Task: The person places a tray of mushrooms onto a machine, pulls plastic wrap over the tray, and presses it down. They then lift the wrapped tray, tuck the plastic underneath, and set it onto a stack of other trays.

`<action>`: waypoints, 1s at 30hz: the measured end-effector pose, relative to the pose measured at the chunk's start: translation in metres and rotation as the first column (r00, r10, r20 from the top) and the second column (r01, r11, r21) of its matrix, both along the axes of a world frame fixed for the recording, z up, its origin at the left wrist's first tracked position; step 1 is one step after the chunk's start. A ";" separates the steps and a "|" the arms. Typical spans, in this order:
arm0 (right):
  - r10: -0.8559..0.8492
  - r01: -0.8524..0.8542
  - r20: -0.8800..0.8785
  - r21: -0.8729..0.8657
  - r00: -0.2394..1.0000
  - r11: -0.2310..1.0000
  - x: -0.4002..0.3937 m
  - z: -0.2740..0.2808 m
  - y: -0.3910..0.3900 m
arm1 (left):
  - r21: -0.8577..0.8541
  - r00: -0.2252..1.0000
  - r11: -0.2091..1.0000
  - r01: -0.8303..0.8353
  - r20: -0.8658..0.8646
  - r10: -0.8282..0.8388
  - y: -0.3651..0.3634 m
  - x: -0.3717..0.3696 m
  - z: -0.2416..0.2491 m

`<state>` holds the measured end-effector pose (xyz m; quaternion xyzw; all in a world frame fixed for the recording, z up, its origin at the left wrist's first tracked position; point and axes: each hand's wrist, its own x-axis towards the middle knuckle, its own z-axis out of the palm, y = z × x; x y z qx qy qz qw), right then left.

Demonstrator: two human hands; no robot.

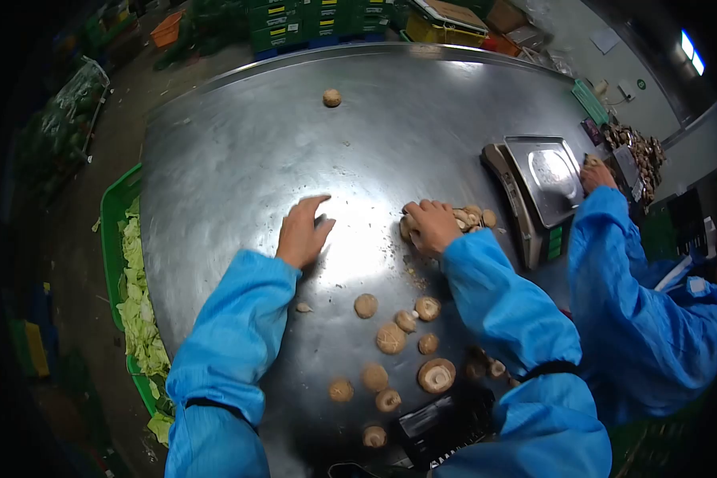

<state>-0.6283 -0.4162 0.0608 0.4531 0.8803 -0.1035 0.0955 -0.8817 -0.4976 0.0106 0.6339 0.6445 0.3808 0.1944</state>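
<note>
Steel sheeting covers the broad table [239, 151], its raised far rim likely there to stop round things rolling off; stacked green crates [275, 24] stand on the floor beyond. From the head view, the person's left hand [301, 235] is over the middle of the table, fingers spread loosely from the thumb, with nothing visible in its hold. The right hand [432, 227] bends its fingers down over the near end of a cluster of mushrooms [472, 217], a curved posture that suits rounded caps; the palm is hidden, so whether the fingers have closed round one cannot be told. Nearer the body, between the two sleeves, loose mushrooms [390, 338] lie scattered, some cap up and some stem up, each seemingly settled on whichever side rests steadily. One lone mushroom [331, 97] sits well apart, near the far rim. To the right, a scale [543, 175] stands between the person and a co-worker's hand [596, 175], presumably so that both can reach it. Along the left edge, a green bin [109, 239] holds pale leaves [139, 311], perhaps set low to keep them off the worktop.
</note>
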 end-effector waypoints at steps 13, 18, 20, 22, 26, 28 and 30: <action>-0.266 0.247 -0.532 -0.108 0.804 0.963 0.095 0.077 -0.021 | 0.328 0.897 0.933 -0.149 -0.352 0.267 0.267 -0.059 -0.067; -0.590 0.574 -0.590 -0.244 0.551 0.781 0.141 0.053 -0.042 | 0.212 0.941 0.963 -0.168 -0.255 0.220 0.292 -0.051 -0.073; -0.537 0.558 -0.611 -0.180 0.582 0.810 0.134 0.051 -0.041 | 0.193 0.936 0.966 -0.170 -0.275 0.220 0.283 -0.045 -0.069; -0.526 0.534 -0.640 -0.205 0.560 0.820 0.134 0.048 -0.041 | 0.322 0.949 0.938 -0.128 -0.235 0.210 0.275 -0.054 -0.073; -0.501 0.519 -0.552 -0.139 0.666 0.844 0.124 0.033 -0.025 | 0.064 0.856 0.992 -0.113 0.513 0.065 0.197 -0.035 -0.025; -0.497 0.528 -0.453 -0.066 0.740 0.846 0.135 0.017 -0.012 | -0.012 0.681 1.000 -0.029 0.731 0.029 0.143 -0.027 -0.005; -0.549 0.485 -0.432 -0.258 0.716 0.835 0.152 -0.002 -0.004 | -0.082 0.653 0.996 0.028 0.756 0.044 0.078 -0.014 0.014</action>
